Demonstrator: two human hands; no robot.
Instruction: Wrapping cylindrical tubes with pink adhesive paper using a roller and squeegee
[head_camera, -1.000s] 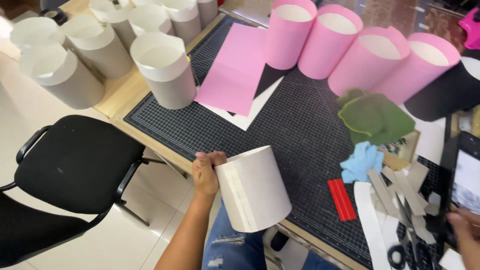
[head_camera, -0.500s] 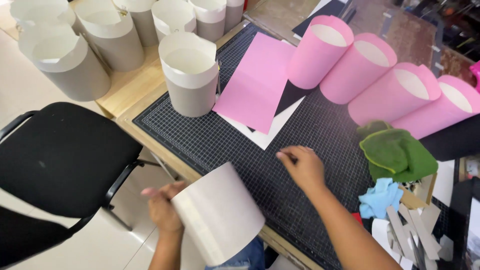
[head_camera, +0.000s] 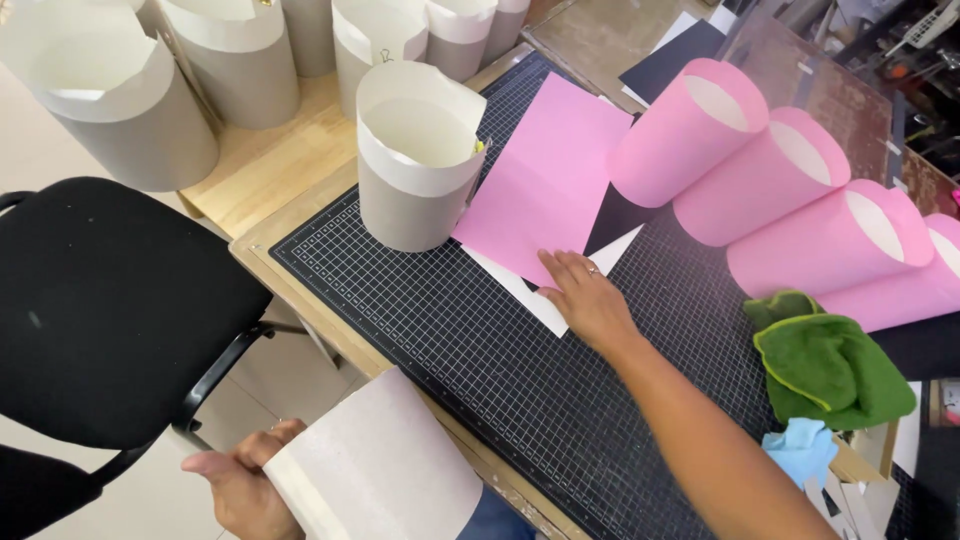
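While left hand (head_camera: 240, 480) grips a grey cylinder (head_camera: 385, 475), right hand (head_camera: 585, 295) lies flat, open, on cutting mat (head_camera: 480, 350).

Bright even light, soft shadows, sharp

Black chair (head_camera: 100, 310), green cloth (head_camera: 830, 365), perhaps microfibre.

Wooden table (head_camera: 262, 185) under gridded cutting mat (head_camera: 480, 340)
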